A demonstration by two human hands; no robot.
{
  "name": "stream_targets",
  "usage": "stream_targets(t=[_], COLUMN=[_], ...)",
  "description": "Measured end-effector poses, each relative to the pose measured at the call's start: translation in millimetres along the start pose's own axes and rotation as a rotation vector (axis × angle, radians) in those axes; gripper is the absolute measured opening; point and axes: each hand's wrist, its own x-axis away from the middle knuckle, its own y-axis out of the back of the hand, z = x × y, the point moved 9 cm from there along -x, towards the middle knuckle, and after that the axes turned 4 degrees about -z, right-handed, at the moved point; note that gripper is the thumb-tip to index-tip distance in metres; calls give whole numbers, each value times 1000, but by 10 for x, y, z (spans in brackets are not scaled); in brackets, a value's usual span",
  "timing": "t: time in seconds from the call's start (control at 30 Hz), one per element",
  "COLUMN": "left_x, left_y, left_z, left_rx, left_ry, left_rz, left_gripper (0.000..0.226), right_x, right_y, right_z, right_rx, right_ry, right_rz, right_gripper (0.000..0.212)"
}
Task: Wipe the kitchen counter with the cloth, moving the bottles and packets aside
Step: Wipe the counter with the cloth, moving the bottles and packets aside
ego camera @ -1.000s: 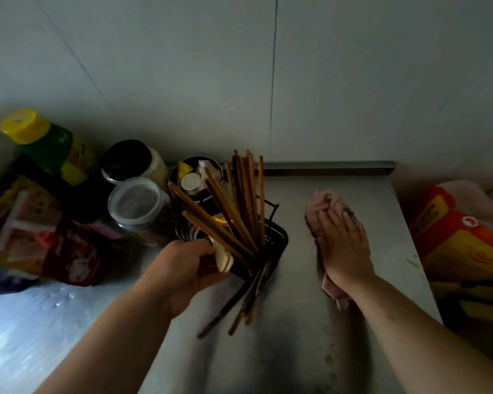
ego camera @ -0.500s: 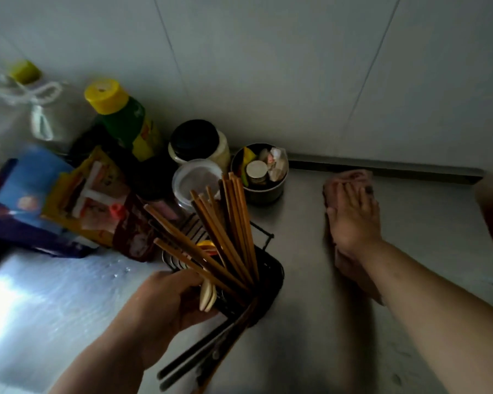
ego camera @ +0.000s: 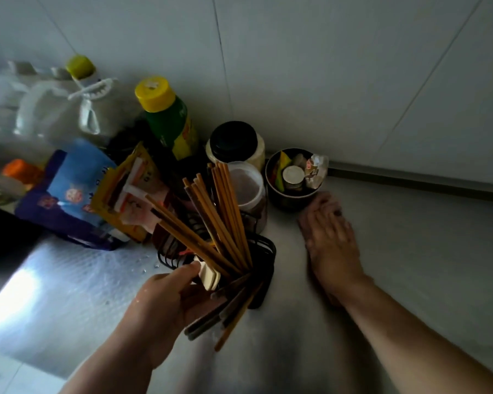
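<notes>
**Leaning wire holder gripped, cloth pressed flat on the desk**

A black wire holder [ego camera: 264, 251] is gripped at its near rim by the left hand [ego camera: 168, 302]. The fingers [ego camera: 182, 275] are curled round the wire, with the thumb laid on top. The wire holder is held tilted, and whether its base touches the steel desk [ego camera: 410, 251] cannot be told. A bundle of wooden chopsticks [ego camera: 225, 217] is fanned up and away out of it, and their lower ends are seen poking out on its near side.

Just right of the wire holder, the right hand [ego camera: 330, 237] is laid palm down on the desk with its fingers straight and held together, nothing being clasped. The pinkish cloth [ego camera: 304, 230] is pinned beneath this hand and is almost wholly covered by it. Only a blurred edge is seen on the side facing the wire holder.

Behind the wire holder, a clear-lidded tub [ego camera: 246, 183] and a black-lidded jar [ego camera: 235, 140] are stood against the tiled wall [ego camera: 325, 66]. Behind and to the right of it, a dark cup [ego camera: 293, 199] stuffed with small sachets is set just beyond the right hand's fingertips. Behind and to the left of the wire holder, a green bottle [ego camera: 168, 120] with a yellow cap is stood upright. A yellow packet [ego camera: 125, 191] and a blue packet [ego camera: 74, 180] are propped further left of the wire holder, and a clear jug [ego camera: 69, 109] is placed beyond them.
</notes>
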Motion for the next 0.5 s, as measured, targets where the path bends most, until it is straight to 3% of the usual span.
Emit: stream_targets(t=[0.2,0.4,0.5], left_x=[29,27,32], left_y=[-41,-53,-71], left_z=[-79,-106,-122], left_rx=[30,36,39], left_ry=[16,12,4], left_rz=[76,100,115], left_gripper=[34,37,38], right_x=[260,-209,-106], right_y=[-74,-158,-148], right_z=[344,269,399], right_rx=[-155,-80,-117], right_ry=[321,142,177], right_rz=[65,-28,-41], right_gripper=[48,47,45])
